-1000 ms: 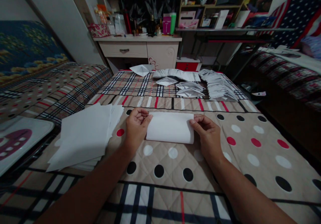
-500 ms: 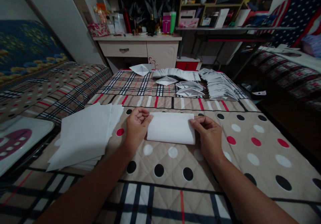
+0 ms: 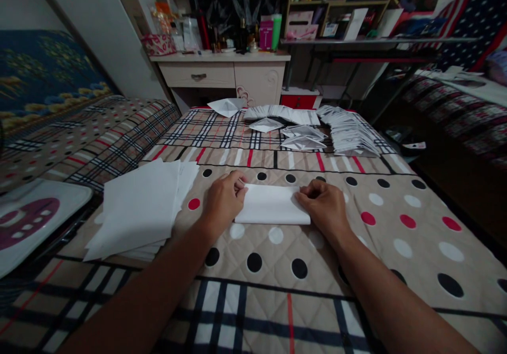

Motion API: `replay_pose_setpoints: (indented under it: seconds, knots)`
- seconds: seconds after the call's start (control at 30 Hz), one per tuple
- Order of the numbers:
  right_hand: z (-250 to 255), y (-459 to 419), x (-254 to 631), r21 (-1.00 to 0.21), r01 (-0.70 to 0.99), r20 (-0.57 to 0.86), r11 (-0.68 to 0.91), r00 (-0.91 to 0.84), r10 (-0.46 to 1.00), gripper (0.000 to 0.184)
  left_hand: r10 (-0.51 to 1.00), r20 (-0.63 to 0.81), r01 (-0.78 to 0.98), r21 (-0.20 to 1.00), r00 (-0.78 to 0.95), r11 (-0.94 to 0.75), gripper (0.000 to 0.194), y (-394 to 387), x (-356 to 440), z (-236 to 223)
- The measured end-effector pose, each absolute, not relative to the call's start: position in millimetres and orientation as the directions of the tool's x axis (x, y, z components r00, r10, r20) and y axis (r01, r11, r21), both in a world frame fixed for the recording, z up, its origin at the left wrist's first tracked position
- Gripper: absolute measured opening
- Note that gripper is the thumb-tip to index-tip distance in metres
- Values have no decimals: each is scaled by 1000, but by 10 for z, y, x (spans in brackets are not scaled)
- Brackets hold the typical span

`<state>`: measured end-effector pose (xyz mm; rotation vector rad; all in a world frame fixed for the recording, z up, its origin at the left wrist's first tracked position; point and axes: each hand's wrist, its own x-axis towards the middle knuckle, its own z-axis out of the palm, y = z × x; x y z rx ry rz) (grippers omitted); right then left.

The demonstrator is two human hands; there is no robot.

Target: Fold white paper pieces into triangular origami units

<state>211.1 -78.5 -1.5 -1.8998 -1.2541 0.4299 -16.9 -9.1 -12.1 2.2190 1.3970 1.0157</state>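
A white sheet of paper (image 3: 273,206), folded over along its near edge, lies on the bedspread in front of me. My left hand (image 3: 227,198) pinches its upper left corner between thumb and curled fingers. At the upper right corner, my right hand (image 3: 322,203) grips the paper the same way. To the left rests a loose stack of plain white paper sheets (image 3: 138,206). Farther back stand tightly packed rows of folded paper pieces (image 3: 352,132), with several separate folded paper pieces (image 3: 303,141) beside them.
The patterned bedspread (image 3: 273,259) covers the bed under everything. A white board with a purple print (image 3: 43,222) sits at the left edge. Beyond the bed are a cream dresser (image 3: 198,76) with bottles on top and a shelf desk (image 3: 376,40).
Both hands have shifted along the paper's far edge, and the fingers are curled tighter. That far edge sits a little lower and the folded paper looks narrower. The camera view has moved slightly.
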Motion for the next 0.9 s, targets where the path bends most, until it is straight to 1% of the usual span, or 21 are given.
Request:
replay_pose_setpoints:
  seconds: [0.07, 0.1, 0.2, 0.27, 0.3, 0.37, 0.43, 0.47, 0.53, 0.57, 0.63, 0.7, 0.8, 0.87, 0.9]
  knots:
    - [7, -782, 2124, -684, 695, 143, -223, 428, 893, 12, 849, 406, 684, 514, 338, -518, 16, -108, -166, -86]
    - [15, -779, 2128, -659, 717, 143, -227, 415, 899, 11, 833, 415, 697, 470, 366, -541, 15, -121, -162, -64]
    - [19, -769, 2138, -621, 756, 154, -208, 378, 913, 10, 769, 462, 715, 337, 441, -613, 17, -151, -145, -25]
    - [13, -765, 2143, -606, 768, 159, -208, 373, 914, 9, 716, 453, 670, 293, 531, -682, 22, -142, -144, -36]
    - [10, -765, 2144, -602, 772, 162, -206, 371, 915, 9, 692, 430, 629, 305, 579, -715, 26, -128, -149, -50]
    - [8, -768, 2144, -601, 774, 168, -200, 367, 915, 10, 668, 380, 549, 382, 640, -743, 26, -89, -173, -76]
    - [9, -773, 2141, -608, 769, 170, -197, 368, 914, 11, 675, 333, 509, 463, 659, -726, 13, -50, -215, -79]
    - [8, -774, 2138, -611, 765, 166, -201, 372, 913, 11, 679, 307, 499, 492, 667, -713, 13, -34, -239, -69]
    - [2, -774, 2133, -619, 757, 155, -211, 381, 912, 11, 677, 245, 493, 523, 694, -695, 32, -11, -285, -34]
    - [-5, -771, 2133, -622, 753, 151, -215, 384, 911, 11, 674, 215, 496, 528, 707, -689, 40, -2, -304, -14]
    - [-25, -760, 2147, -627, 749, 151, -212, 384, 911, 11, 671, 163, 514, 522, 723, -681, 50, 7, -329, 18]
    - [-41, -745, 2181, -638, 744, 145, -201, 373, 917, 12, 674, 140, 530, 512, 725, -676, 54, 4, -335, 34]
    - [-10, -742, 2234, -639, 745, 132, -190, 349, 928, 12, 694, 147, 549, 506, 705, -665, 60, -23, -319, 42]
    - [65, -778, 2206, -605, 779, 207, -165, 355, 912, 12, 707, 149, 566, 498, 691, -657, 64, -50, -298, 43]
    - [116, -812, 2154, -575, 807, 289, -131, 350, 891, 15, 712, 146, 574, 491, 687, -655, 66, -63, -285, 40]
